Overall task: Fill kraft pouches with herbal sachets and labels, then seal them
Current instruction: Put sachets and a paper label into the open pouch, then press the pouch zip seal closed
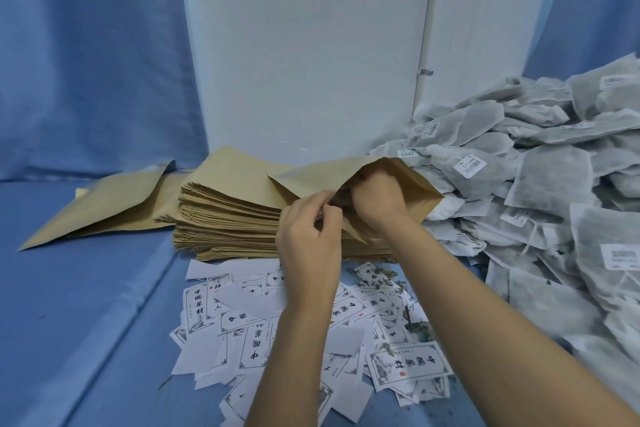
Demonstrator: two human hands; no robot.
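Note:
A kraft pouch [317, 178] lies tilted on top of the stack of flat kraft pouches [225, 218], its mouth open toward me. My left hand [308, 239] pinches the near edge of that mouth between thumb and fingers. My right hand [379, 199] reaches into the pouch; its fingertips are hidden inside, so I cannot tell whether they hold anything. Something dark shows just inside the mouth between my hands. White printed labels [407, 366] lie scattered in front of the stack. A large heap of grey herbal sachets [550, 184] fills the right side.
More kraft pouches [104, 208] lie flat to the left of the stack on the blue cloth surface [86, 322]. A white panel [304, 45] stands behind the stack, with blue curtains on either side. Loose dried herb bits lie among the labels.

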